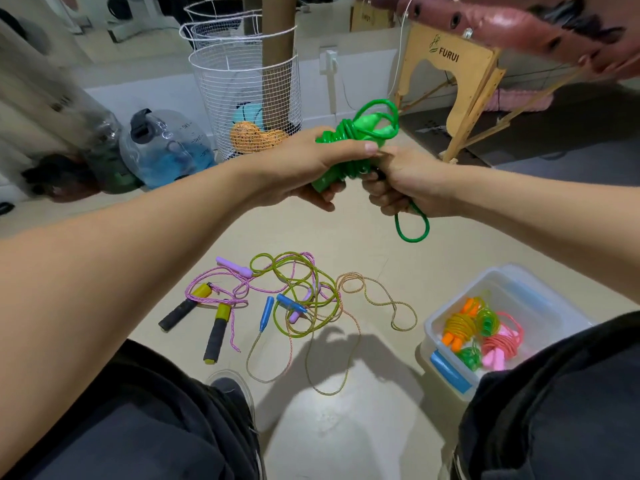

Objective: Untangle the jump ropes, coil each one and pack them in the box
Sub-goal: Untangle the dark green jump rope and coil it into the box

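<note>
A green jump rope [360, 131], wound in coils round its green handles, is held up in front of me. My left hand [311, 164] grips the coiled bundle. My right hand [405, 183] grips the rope's free part, and a green loop [412, 226] hangs below that fist. On the floor lies a tangle of ropes [298, 299]: a pink one with purple handles, a yellow-green one, a thin orange one with blue handles, and black-and-yellow handles [216, 332]. The clear plastic box [516, 282] at right holds several coiled ropes [478, 330].
A white wire basket [242, 95] with toys stands behind, beside a large water jug [169, 147]. A wooden frame marked FURUI [450, 81] stands at back right. My knees in dark trousers frame the lower view, and a shoe [232, 389] shows between them.
</note>
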